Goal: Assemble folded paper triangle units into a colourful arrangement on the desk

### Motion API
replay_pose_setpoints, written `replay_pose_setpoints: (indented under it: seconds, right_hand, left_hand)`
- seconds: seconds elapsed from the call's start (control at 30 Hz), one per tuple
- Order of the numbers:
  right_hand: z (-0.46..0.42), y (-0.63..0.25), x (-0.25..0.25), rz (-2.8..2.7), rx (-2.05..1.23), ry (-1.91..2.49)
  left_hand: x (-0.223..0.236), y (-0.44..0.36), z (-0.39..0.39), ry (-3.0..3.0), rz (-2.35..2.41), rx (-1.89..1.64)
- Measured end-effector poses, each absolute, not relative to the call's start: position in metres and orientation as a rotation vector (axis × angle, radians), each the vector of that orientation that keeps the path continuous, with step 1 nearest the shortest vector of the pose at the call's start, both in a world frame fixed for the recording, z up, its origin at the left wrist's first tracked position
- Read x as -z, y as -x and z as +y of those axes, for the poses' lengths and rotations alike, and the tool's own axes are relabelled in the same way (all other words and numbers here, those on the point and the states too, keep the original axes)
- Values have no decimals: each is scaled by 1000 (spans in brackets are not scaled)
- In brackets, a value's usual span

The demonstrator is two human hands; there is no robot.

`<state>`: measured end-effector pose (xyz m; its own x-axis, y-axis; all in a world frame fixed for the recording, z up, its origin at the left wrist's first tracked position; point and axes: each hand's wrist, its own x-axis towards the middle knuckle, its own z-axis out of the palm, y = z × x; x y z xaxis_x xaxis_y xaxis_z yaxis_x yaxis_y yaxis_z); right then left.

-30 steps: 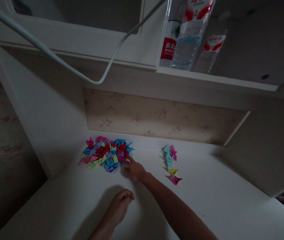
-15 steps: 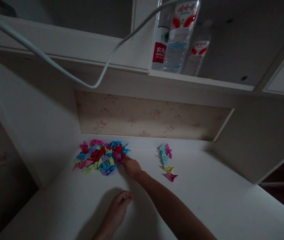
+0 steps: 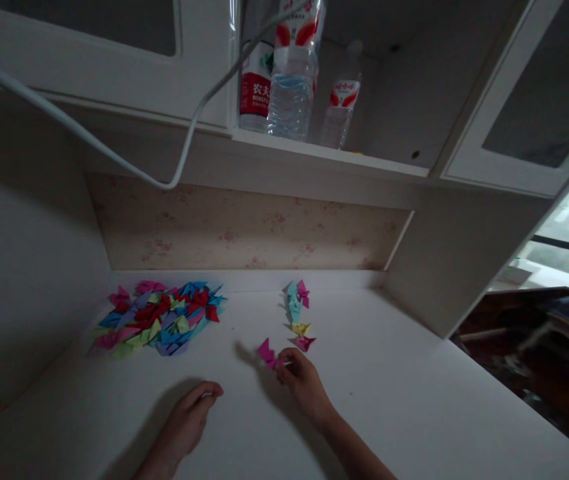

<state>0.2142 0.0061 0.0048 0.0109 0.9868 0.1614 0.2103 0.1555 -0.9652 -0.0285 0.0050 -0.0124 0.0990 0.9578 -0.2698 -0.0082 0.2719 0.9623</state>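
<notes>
My right hand [image 3: 304, 387] pinches a magenta folded-paper crane [image 3: 267, 353] by its edge, holding it above the white desk. Just beyond it lies a short row of paper cranes: a pink one [image 3: 305, 343] nearest, a yellow one [image 3: 301, 329], light-blue ones [image 3: 293, 303] and a magenta one [image 3: 303, 293] at the back. To the left spreads a pile of many-coloured paper cranes [image 3: 157, 319]. Nearer to me, my left hand [image 3: 191, 413] hovers over the desk with its fingers closed together; a small pale spot shows at the fingertips, too small to name.
The white desk [image 3: 244, 433] runs to a low back ledge under flowered wallpaper [image 3: 244, 227]. Overhead, a cabinet shelf [image 3: 334, 155] holds plastic water bottles [image 3: 291, 93]. A white cable [image 3: 99, 143] hangs across the upper left. A side panel [image 3: 429, 267] stands at right.
My right hand has drawn back from the pile and moved right, now with a magenta crane in it. My left hand stays closed near the front. The view has turned to the right.
</notes>
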Motion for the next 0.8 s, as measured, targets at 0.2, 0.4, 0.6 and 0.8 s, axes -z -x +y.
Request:
replay_pose_setpoints:
  seconds: [0.2, 0.4, 0.6, 0.8]
  right_hand:
    - [-11, -279, -7, -1493, -867, 1385]
    - [-8, -314, -7, -1661, -820, 1443]
    - [3, -323, 5, -1599, -737, 1417]
    - [7, -324, 16, -1540, -703, 1490]
  left_hand:
    - [-8, 28, -4, -969, 1290, -915]
    - [-5, 31, -8, -996, 1261, -936]
    - [0, 29, -3, -978, 1325, -972]
    - [-6, 27, -4, -984, 1337, -945]
